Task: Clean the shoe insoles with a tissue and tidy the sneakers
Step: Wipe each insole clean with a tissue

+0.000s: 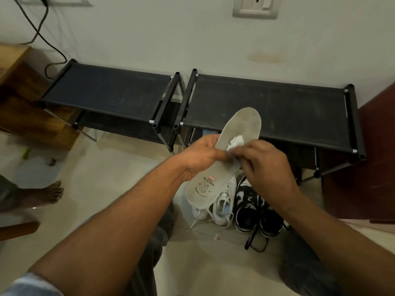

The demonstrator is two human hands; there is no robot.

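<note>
Home entryway: shoe racks (267,107) (tiled floor (96,199)).

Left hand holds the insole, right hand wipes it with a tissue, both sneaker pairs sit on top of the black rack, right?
Wrong on the sneakers. The head view shows the white sneakers and black-and-white sneakers on the floor before the black rack, not on top. Left hand holds the insole; right hand wipes it with the tissue.
</note>
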